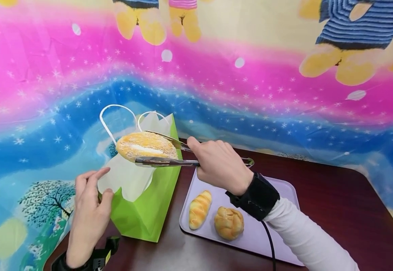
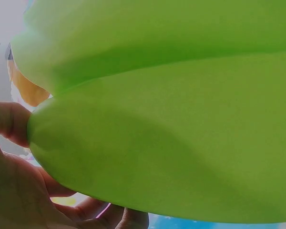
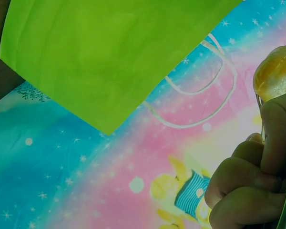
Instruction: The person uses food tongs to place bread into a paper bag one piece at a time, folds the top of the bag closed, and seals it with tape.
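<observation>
Holding oval, cream-striped golden bread (image 1: 142, 140) above a green paper bag (image 1: 145, 218)

The right hand (image 1: 221, 163) grips shiny metal tongs (image 1: 169, 162), whose arms clasp the bread over the bag's white-lined mouth. At the bag's rim, the left hand (image 1: 89, 203) touches its edge; whether it pinches, I cannot tell. Beside the bag, a pale lilac tray (image 1: 254, 237) bears a ridged oblong roll (image 1: 199, 210) and a round brown bun (image 1: 229, 223).

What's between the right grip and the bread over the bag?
Tongs: the right grip holds them, and their arms clasp that bread, as the head view shows.
</observation>
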Demonstrator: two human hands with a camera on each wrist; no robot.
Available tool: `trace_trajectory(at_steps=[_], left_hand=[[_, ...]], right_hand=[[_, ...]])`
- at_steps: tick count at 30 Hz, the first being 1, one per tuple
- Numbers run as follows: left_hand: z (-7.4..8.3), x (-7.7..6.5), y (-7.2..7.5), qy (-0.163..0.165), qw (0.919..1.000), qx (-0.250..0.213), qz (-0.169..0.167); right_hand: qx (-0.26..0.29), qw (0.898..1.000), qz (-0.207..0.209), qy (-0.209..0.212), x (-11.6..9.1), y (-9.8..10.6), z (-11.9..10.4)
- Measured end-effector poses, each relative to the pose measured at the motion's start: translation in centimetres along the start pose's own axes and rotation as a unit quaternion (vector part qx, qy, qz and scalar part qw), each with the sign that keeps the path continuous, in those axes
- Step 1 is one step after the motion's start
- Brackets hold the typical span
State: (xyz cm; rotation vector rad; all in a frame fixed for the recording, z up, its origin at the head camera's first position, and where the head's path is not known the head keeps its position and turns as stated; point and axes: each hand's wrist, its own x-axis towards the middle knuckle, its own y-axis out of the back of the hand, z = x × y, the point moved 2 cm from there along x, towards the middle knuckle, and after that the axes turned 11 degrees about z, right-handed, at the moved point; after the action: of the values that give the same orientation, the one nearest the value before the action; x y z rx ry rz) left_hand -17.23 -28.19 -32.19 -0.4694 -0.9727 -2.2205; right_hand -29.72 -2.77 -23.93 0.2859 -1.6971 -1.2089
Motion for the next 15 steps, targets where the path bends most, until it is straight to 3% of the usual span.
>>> trace_trajectory(at_steps=[15], left_hand=[[0.0, -0.1, 0.1, -0.004, 1.0, -0.001, 0.004]], right_hand=[[-0.023, 0.999, -0.029, 0.019, 1.5, -2.1, -1.6]])
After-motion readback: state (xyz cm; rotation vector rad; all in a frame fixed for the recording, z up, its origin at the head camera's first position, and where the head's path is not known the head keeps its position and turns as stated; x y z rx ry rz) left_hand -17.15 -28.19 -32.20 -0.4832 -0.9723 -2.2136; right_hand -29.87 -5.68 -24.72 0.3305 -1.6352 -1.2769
